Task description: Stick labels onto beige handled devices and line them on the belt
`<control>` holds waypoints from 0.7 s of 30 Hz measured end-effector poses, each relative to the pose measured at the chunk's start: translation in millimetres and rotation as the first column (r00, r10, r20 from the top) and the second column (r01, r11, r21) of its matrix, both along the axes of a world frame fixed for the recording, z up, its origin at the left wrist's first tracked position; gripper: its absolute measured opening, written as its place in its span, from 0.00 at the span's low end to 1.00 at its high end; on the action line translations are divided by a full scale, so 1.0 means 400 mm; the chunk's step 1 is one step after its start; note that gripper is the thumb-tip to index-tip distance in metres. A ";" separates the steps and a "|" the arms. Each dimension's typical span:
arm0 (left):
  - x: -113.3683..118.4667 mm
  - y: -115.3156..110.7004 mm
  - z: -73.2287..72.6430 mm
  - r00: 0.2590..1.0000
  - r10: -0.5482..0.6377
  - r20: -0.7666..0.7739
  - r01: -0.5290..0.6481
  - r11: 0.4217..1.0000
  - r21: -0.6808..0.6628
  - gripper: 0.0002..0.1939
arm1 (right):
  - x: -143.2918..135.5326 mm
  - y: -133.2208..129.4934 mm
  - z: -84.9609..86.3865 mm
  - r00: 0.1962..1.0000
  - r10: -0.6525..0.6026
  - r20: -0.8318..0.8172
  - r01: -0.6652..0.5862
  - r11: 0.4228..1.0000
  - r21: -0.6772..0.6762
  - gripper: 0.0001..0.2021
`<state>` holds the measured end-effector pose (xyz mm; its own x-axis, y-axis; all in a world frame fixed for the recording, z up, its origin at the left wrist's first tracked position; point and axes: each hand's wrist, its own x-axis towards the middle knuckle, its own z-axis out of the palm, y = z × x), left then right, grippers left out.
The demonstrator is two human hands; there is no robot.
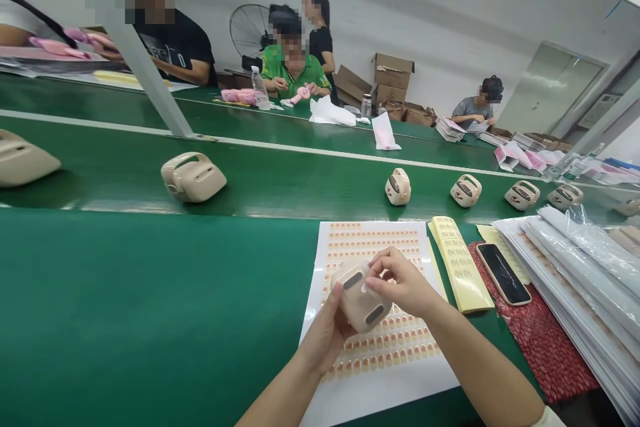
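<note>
My left hand grips a small beige device with a rounded boxy body, its underside turned up. Two dark grey oblong pads show on that face. The fingers of my right hand are pinched together against the device's upper right side, near a small pale spot; whatever lies between the fingertips is too small to make out. Beneath both hands is a white sheet printed or covered with rows of small orange-and-cream oval stickers, partly hidden by the device and my arms.
Similar beige devices with handles, such as one on the left, stand along the green conveyor belt. To my right lie a yellow label strip, a phone on red bubble wrap, and stacked sheets. Several people sit or stand beyond.
</note>
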<state>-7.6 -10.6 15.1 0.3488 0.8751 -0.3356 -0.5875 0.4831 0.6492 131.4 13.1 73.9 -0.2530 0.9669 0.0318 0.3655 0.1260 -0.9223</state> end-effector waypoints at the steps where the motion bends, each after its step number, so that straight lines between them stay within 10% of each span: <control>1: 0.000 0.000 0.000 1.000 0.003 -0.012 -0.003 1.000 0.005 0.29 | -0.002 -0.002 -0.001 1.000 -0.010 -0.002 0.010 1.000 -0.004 0.04; 21: -0.001 0.001 0.000 0.997 0.064 -0.032 -0.065 0.997 -0.036 0.28 | -0.018 -0.016 -0.040 0.992 -0.118 0.036 0.111 0.983 0.147 0.02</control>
<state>-8.2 -10.3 15.0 0.2814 0.8820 -0.3781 -0.5983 0.4693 0.6494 124.1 6.7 57.9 -0.1454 0.9756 0.1642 0.4254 0.2115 -0.8799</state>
